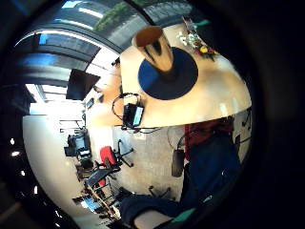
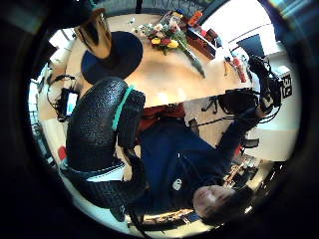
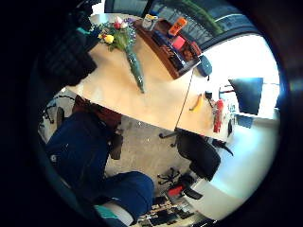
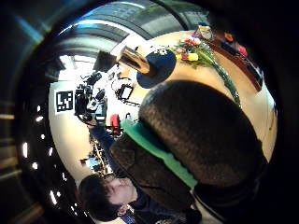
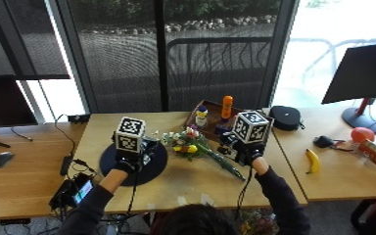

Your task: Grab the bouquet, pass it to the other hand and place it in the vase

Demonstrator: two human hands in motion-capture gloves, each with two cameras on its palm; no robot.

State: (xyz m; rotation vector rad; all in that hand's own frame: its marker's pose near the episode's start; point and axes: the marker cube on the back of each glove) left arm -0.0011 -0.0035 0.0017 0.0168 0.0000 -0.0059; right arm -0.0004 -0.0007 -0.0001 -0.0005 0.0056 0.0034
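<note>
Bouquet lying on the table, both hands hovering empty

I'm seeing the bouquet (image 5: 198, 147) lying between my left hand (image 5: 128, 157) and right hand (image 5: 245, 149); neither is holding anything, fingers unclear; the wooden tray (image 5: 209, 120) is sitting just behind.

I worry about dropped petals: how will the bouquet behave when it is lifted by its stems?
The bouquet lies flat on the table, blooms bunched at one end of long thin wrapped stems, so it will probably be top-heavy and droop. The wrap looks smooth, possibly slippery. The flower heads seem delicate.
</note>
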